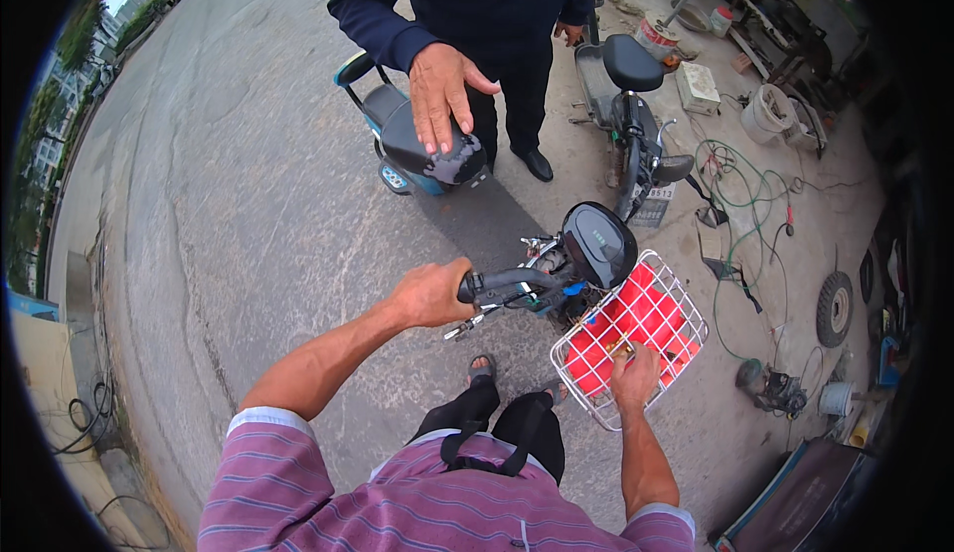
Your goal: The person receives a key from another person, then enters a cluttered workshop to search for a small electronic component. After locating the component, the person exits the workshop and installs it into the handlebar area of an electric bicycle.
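My left hand (433, 295) is closed round the end of the handlebar (522, 279) of an electric scooter. My right hand (636, 377) is closed at the near side of the white wire basket (679, 368) on the scooter's front. A small yellowish thing shows at its fingertips, too small to name. Red cloth or plastic (648, 304) lies inside the basket. Between basket and handlebar sits a dark, rounded instrument housing (599, 244). Opposite me, another person's hand (435, 95) is spread over the scooter's dark, worn seat (417, 145).
A second scooter (636, 135) is parked beyond the basket. Green hoses and cables (750, 189) lie on the ground at the right, with a white bucket (767, 113) and a loose wheel (835, 309). A compressor-like machine (773, 390) stands lower right. Concrete paving (248, 214) stretches to the left.
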A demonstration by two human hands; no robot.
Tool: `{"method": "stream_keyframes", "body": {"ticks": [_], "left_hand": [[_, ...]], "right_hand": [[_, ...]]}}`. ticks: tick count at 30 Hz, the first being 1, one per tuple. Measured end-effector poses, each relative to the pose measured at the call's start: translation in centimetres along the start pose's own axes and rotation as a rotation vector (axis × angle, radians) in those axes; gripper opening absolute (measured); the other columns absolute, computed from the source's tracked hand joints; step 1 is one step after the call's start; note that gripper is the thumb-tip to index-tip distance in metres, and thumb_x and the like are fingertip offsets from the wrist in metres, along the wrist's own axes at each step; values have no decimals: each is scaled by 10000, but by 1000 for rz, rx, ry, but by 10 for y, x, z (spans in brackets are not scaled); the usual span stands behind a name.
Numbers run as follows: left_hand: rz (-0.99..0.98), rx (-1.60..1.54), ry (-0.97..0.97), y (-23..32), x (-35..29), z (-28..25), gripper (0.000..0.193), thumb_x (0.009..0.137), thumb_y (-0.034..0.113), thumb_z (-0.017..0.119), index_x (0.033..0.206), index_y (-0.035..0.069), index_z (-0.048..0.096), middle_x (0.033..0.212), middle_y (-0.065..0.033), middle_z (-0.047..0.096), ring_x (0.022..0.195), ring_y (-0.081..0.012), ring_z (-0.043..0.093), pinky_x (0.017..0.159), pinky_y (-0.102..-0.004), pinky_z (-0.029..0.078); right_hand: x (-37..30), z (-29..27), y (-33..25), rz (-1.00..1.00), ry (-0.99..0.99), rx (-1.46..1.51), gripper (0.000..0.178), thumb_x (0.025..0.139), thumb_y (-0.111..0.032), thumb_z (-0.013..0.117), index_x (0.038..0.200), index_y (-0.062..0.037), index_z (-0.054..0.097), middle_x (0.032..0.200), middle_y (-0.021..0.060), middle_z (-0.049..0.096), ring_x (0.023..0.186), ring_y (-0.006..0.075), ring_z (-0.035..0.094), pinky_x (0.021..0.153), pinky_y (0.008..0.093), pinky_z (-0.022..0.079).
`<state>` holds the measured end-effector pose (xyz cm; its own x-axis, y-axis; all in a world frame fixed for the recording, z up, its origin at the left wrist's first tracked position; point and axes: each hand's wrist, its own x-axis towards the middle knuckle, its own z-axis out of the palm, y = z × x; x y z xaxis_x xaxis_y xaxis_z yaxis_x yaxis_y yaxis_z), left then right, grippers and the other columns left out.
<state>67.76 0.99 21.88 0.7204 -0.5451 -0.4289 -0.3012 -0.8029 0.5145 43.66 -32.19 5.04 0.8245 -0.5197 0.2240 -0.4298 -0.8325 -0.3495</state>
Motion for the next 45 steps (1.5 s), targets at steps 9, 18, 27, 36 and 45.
{"method": "stream_keyframes", "body": {"ticks": [9, 18, 27, 36, 45], "left_hand": [[55, 72, 73, 4, 3, 10, 432, 725, 353, 713, 1000, 50, 573, 832, -207, 663, 835, -405, 647, 733, -494, 487], [21, 63, 219, 18, -5, 38, 490, 705, 278, 775, 1068, 20, 570, 916, -206, 643, 881, -361, 634, 781, -427, 477], [100, 165, 782, 56, -76, 62, 396, 774, 43, 672, 1154, 10, 567, 1078, -176, 610, 1040, -340, 597, 903, -403, 470], [440, 112, -160, 203, -92, 233, 306, 837, 215, 666, 1090, 48, 624, 1026, -159, 654, 985, -317, 636, 855, -421, 499], [535, 137, -347, 325, 19, 276, 338, 865, 268, 643, 1115, 43, 622, 968, -141, 677, 910, -301, 663, 783, -417, 517]], "right_hand": [[-6, 1, 6, 60, -53, 5, 278, 785, -230, 648, 1016, -75, 654, 925, 114, 630, 954, 299, 554, 840, 442, 425], [-24, -76, 42, -200, -43, 130, 511, 757, -252, 677, 1201, -20, 579, 1067, 167, 631, 1094, 302, 535, 947, 440, 388], [-269, -119, 251, 783, -465, 534, 450, 842, -298, 655, 1172, 7, 621, 1096, 168, 688, 1001, 262, 661, 883, 363, 503], [-441, -109, 385, 1458, -377, 855, 241, 881, -241, 615, 1016, -46, 655, 901, 86, 698, 775, 196, 661, 663, 349, 519], [-506, -114, 437, 1656, -109, 973, 273, 901, -235, 570, 1089, -40, 605, 933, 106, 710, 773, 228, 680, 645, 365, 528]]}}
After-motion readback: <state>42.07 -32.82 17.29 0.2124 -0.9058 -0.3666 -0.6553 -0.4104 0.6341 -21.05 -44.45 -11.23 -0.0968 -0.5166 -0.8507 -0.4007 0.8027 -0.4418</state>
